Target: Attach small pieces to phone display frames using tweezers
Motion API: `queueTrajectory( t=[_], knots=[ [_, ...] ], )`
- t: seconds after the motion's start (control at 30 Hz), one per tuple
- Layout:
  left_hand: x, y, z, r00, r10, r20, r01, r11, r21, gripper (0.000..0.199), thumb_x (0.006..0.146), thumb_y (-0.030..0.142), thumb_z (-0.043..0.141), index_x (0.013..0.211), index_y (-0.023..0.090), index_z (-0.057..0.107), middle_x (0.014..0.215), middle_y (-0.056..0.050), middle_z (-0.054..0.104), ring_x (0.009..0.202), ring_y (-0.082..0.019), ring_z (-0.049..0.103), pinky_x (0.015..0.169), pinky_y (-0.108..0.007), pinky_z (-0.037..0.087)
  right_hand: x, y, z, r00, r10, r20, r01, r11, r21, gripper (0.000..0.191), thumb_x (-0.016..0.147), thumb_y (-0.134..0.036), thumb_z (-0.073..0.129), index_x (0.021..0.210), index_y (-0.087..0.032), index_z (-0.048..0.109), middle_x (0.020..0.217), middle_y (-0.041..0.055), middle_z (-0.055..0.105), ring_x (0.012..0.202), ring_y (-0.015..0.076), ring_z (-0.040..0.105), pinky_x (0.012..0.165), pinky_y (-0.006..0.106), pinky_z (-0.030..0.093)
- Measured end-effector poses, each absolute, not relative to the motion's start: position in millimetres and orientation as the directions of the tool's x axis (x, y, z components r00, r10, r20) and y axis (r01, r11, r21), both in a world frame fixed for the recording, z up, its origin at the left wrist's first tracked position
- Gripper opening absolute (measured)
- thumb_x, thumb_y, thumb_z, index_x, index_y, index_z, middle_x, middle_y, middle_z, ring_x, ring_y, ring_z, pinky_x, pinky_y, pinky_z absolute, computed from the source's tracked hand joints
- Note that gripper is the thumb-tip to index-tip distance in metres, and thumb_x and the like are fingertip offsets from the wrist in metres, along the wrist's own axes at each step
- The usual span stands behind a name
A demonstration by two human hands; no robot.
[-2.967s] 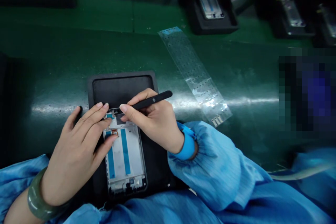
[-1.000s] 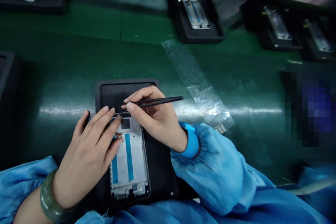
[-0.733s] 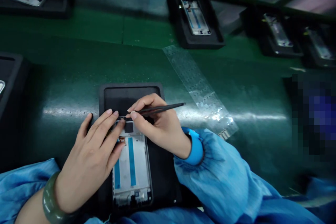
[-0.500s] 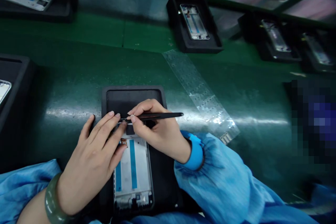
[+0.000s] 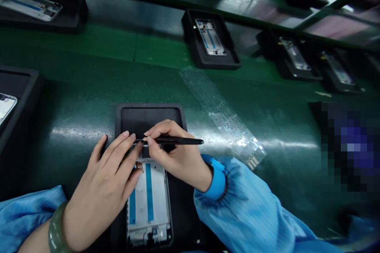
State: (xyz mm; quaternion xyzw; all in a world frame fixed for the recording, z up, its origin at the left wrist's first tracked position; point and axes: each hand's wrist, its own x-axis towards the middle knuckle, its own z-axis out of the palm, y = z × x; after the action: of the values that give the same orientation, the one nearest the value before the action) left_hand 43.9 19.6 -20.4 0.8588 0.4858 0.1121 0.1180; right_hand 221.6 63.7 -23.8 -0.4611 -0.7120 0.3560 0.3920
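Observation:
A phone frame [image 5: 158,193] with two blue adhesive strips lies in a black foam tray [image 5: 148,107] right in front of me. My left hand [image 5: 103,182] rests over its upper left part, fingers stretched out and spread, fingertips at the top edge. In my right hand [image 5: 175,154] is a pair of black tweezers [image 5: 184,141], pinched between thumb and fingers. Their tips meet the top edge of the frame beside my left fingertips. What lies at the tips is too small to make out. A small orange flex cable [image 5: 139,165] shows near my left thumb.
A clear plastic strip [image 5: 219,110] with small parts lies to the right on the green bench [image 5: 89,91]. Further black trays with phone frames [image 5: 210,37] stand along the back. Another tray [image 5: 26,77] is at the left edge. A blurred-out patch covers the right side.
The view has shifted slightly, so the back trays and strip sit lower and further left. Both hands keep nearly the same pose, the tweezers still at the frame's top edge.

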Motion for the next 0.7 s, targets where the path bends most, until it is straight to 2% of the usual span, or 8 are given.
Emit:
queueTrajectory(
  t=[0.37, 0.7],
  knots=[
    [42.9, 18.4, -22.1, 0.492, 0.864, 0.109, 0.8, -0.498, 0.336, 0.04, 0.093, 0.031, 0.041, 0.129, 0.019, 0.049, 0.135, -0.006, 0.051, 0.13, -0.024, 0.039, 0.11, -0.051, 0.027, 221.7, 62.5, -25.5, -0.278, 0.922, 0.271, 0.369, 0.363, -0.856, 0.015, 0.079, -0.01, 0.058, 0.086, -0.021, 0.05, 0.085, 0.0022, 0.061, 0.078, 0.0126, 0.062, 0.068, 0.027, 0.052],
    [43.2, 18.6, -20.5, 0.488, 0.866, 0.113, 0.798, -0.495, 0.344, 0.039, 0.092, 0.031, 0.042, 0.129, 0.021, 0.049, 0.135, -0.006, 0.051, 0.13, -0.024, 0.039, 0.11, -0.051, 0.026, 220.8, 62.0, -24.7, -0.272, 0.931, 0.242, 0.352, 0.331, -0.876, 0.011, 0.082, -0.015, 0.059, 0.088, -0.021, 0.052, 0.087, 0.0032, 0.063, 0.08, 0.0129, 0.063, 0.07, 0.028, 0.054]
  ],
)
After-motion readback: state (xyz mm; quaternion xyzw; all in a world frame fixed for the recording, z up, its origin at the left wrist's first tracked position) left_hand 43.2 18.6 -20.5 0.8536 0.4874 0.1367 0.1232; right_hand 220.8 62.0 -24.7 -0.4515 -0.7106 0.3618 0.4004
